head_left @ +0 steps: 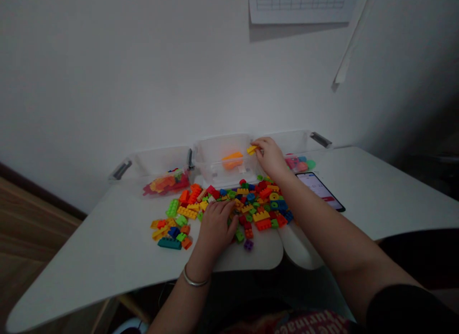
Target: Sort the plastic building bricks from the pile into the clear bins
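A yellow toy building block [252,150] is pinched in the fingertips of my right hand [269,157], which is raised over the right side of the middle clear plastic bin [229,178]. Inside that bin lies an orange block piece [233,160]. My left hand [217,226], with a bangle on its wrist, rests on a heap of colourful building blocks [261,217]. Its fingers reach forward over the blocks and its thumb stands apart; part of the heap is hidden beneath it. A smaller group of blocks [170,231] lies to its left.
A left clear bin [161,157] holds red and orange pieces. The right clear bin [287,141] has pink, blue and green pieces, partly hidden by my arm. A phone [320,190] lies on the white table [118,238]. The wall stands directly behind the bins.
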A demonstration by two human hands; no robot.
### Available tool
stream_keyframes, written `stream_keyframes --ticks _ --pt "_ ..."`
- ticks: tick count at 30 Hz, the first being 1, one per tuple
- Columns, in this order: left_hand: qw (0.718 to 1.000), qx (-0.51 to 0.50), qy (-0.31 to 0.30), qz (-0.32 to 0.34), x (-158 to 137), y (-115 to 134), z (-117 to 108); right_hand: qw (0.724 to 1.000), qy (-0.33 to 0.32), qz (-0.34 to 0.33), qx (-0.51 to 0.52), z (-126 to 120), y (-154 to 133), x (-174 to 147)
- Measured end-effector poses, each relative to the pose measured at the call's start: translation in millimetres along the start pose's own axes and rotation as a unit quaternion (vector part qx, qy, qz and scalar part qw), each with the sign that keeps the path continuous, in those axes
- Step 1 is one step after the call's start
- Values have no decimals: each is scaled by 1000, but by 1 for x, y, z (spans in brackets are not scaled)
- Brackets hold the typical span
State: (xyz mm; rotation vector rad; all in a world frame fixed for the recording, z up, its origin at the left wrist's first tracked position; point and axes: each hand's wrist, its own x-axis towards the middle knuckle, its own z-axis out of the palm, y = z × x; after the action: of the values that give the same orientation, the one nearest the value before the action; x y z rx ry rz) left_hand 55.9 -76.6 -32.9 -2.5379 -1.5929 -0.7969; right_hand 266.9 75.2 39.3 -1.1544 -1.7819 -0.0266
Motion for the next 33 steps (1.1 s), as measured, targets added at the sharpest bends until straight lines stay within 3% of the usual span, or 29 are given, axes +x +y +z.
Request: stream_keyframes --ticks 5,8,12,16,23,28,33 --pt "1000 -5 0 -3 0 0 -1 989 -115 -35 -84 5 -9 1" --pt "1000 -6 3 -4 -1 0 1 976 -148 -58 -147 5 -13 -4" --pt "1000 -7 3 -3 0 -1 2 973 -148 -77 -160 4 -12 -10" --pt "1000 -8 -2 -6 0 0 1 983 -146 -76 -83 1 -8 -12" --pt "1000 -6 -4 -4 0 0 -1 996 -61 -58 -12 -23 -24 -33" --pt "1000 -5 3 1 0 -1 0 987 -136 -66 -55 -35 -46 -75" --pt "1000 -11 12 2 1 -1 1 976 -167 -72 -122 -25 -46 -113"
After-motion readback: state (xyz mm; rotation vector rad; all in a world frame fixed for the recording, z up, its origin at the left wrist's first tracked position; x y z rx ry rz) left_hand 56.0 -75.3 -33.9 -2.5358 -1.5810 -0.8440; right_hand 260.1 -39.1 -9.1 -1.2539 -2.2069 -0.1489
